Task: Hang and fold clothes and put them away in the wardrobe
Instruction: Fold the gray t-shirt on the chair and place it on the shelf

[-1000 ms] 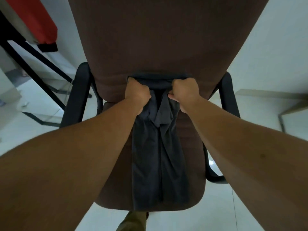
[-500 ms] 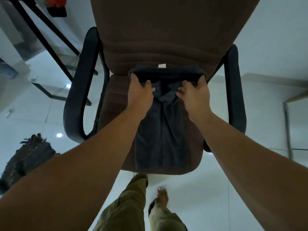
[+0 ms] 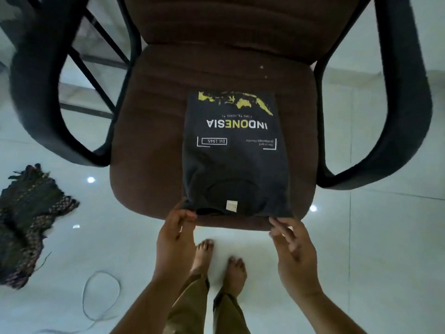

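Now that the T-shirt (image 3: 234, 153) is flipped print-up on the chair seat (image 3: 149, 131), folding's done.
Left hand (image 3: 177, 233) pinches the near corner; right hand (image 3: 292, 249) released, fingertips touching the hem.

A dark folded T-shirt (image 3: 234, 160), printed "INDONESIA" in white and yellow, is laid flat at the seat's (image 3: 149, 141) front edge.

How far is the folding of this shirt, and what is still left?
Done: the dark T-shirt lies folded, print up, on the brown chair seat. In hand: the left hand pinches its near corner; the right hand touches the other. Left: carrying it to the wardrobe, which is not in view.
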